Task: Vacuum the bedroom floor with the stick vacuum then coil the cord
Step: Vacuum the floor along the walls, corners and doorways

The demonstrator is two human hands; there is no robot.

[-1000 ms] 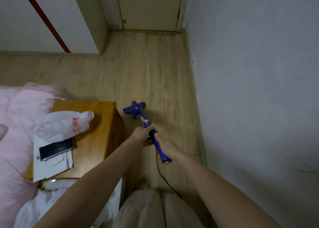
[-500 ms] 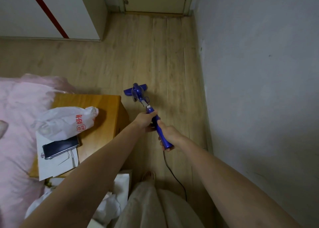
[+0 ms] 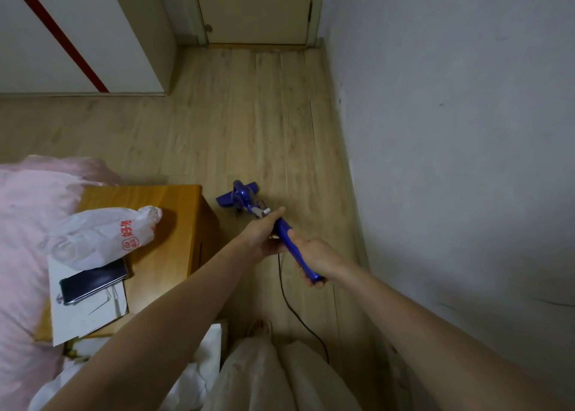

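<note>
The blue stick vacuum (image 3: pixel 241 194) has its floor head on the wooden floor (image 3: pixel 249 124), just right of the nightstand. My left hand (image 3: pixel 264 233) grips the upper part of the blue handle near the grey collar. Lower on the handle's end, my right hand (image 3: pixel 317 259) holds on as well. A black cord (image 3: pixel 287 301) drops from the handle and trails along the floor toward my legs.
The wooden nightstand (image 3: pixel 174 221) on the left carries a white plastic bag (image 3: pixel 105 233), a phone (image 3: pixel 93 281) and papers. Pink bedding (image 3: pixel 25 224) lies further left. A grey wall (image 3: pixel 451 161) runs along the right. A closed door (image 3: pixel 255 6) and white wardrobe (image 3: pixel 77 37) stand ahead.
Both hands keep their grip on the handle. The vacuum head has shifted a little forward along the floor beside the nightstand, and my view has moved slightly.
</note>
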